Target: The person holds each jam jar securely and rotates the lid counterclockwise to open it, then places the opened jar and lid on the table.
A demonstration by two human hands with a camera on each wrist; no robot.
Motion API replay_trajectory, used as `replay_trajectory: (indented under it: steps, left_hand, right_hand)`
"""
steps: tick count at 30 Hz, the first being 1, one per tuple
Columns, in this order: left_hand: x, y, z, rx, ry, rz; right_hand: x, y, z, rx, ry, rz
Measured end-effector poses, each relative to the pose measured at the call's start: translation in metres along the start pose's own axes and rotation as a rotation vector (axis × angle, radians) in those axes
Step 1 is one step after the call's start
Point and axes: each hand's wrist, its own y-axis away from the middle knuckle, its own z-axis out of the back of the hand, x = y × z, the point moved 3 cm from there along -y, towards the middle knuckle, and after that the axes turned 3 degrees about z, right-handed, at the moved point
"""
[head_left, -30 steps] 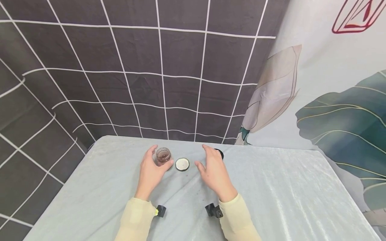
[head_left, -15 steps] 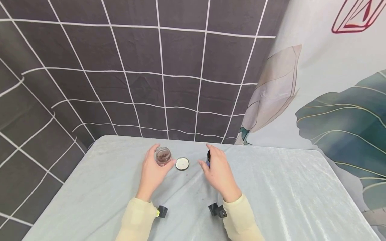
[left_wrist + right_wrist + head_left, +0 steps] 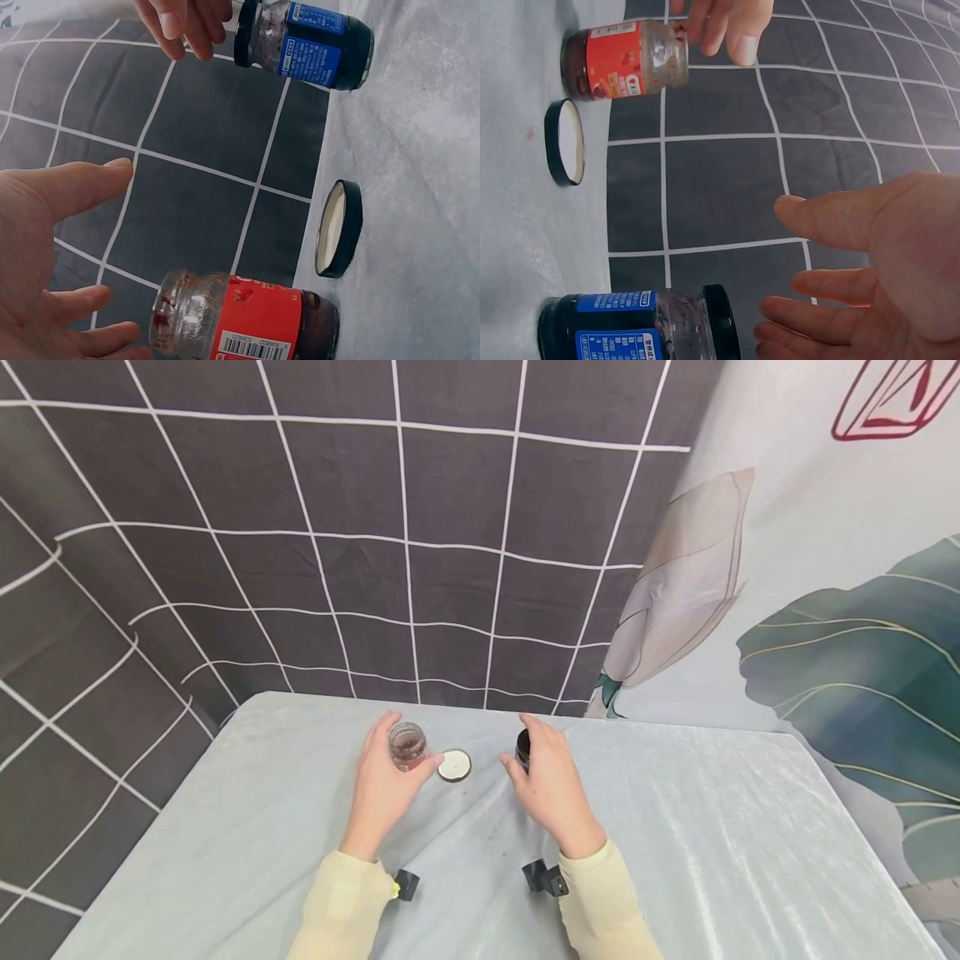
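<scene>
An open glass jar with a red label (image 3: pixel 259 319) stands upright on the cloth, some dark red contents in it. My left hand (image 3: pixel 384 785) hovers just above its mouth, fingers relaxed and thumb spread, holding nothing. Right of that jar, a loose dark-rimmed lid (image 3: pixel 454 765) lies with its white inside up. Farther right stands a second jar with a blue label (image 3: pixel 630 326), its black lid (image 3: pixel 720 322) on. Over this one is my right hand (image 3: pixel 553 785), thumb apart from loosely extended fingers and nothing in its grasp; it partly hides the jar in the head view.
Pale, slightly wrinkled cloth (image 3: pixel 712 827) covers the table. Behind its back edge hangs a dark curtain with white grid lines (image 3: pixel 450 585); a leaf-patterned curtain (image 3: pixel 847 635) is at the right. Each wrist carries a small black camera (image 3: pixel 406 885).
My right hand has shifted to the right, so the blue-labelled jar now shows between its thumb and fingers. The left hand has moved only slightly to the right. Jars and lid stay in place.
</scene>
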Motion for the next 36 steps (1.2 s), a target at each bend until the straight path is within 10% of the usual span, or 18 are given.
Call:
replay_trajectory:
  steps: [25, 36]
  left_hand:
    - [-0.029, 0.005, -0.021, -0.001, -0.057, -0.146]
    - [-0.036, 0.01, -0.04, 0.039, -0.076, -0.094]
  right_hand:
    - [-0.014, -0.004, 0.001, -0.014, -0.027, -0.042]
    - [-0.017, -0.004, 0.002, -0.032, -0.008, -0.035]
